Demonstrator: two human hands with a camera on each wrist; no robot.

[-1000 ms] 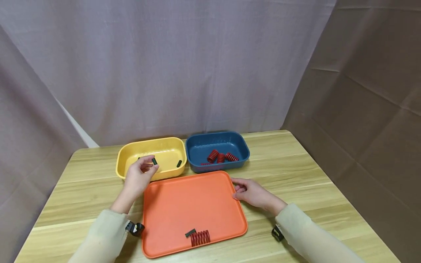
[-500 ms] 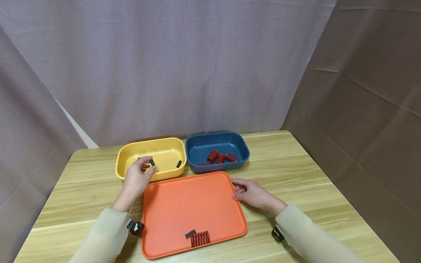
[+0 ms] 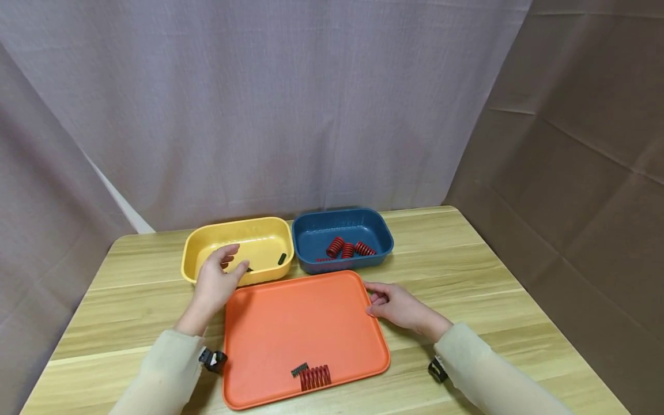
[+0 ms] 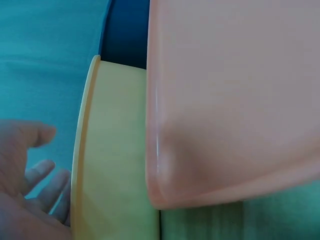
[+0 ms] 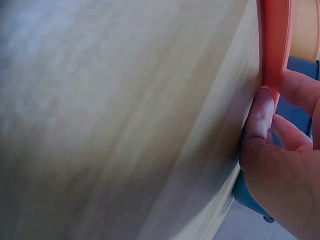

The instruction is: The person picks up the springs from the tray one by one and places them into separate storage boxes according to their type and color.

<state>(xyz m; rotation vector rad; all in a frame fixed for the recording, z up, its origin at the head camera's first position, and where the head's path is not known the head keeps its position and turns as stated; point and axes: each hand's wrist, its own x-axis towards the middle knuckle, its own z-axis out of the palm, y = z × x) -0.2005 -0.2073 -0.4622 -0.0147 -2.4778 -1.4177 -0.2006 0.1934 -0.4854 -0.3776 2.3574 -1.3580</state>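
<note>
My left hand [image 3: 218, 279] hangs over the near side of the yellow bin [image 3: 199, 233], thumb and fingers apart with nothing between them. Just past the thumb, a dark green spring [image 3: 249, 270] shows partly inside the bin; another green spring [image 3: 282, 259] lies farther right. The left wrist view has the spread fingers beside the bin's rim. My right hand [image 3: 395, 304] holds the orange tray [image 3: 306, 323] by its right edge near the far corner, thumb and forefinger at the rim. On the tray's near edge lie a small green spring [image 3: 299, 369] and a larger red spring [image 3: 315, 377].
A blue bin [image 3: 311, 268] stands against the yellow one's right side, with several red springs [image 3: 347, 250] in it. Both bins sit behind the tray on the wooden table [image 3: 456, 259]. Grey curtain [image 3: 290, 115] hangs behind the table's far edge.
My left hand has let go of the green spring it pinched, and its thumb and fingers have spread; the spring is now lower, in the yellow bin. The right hand stays at the tray.
</note>
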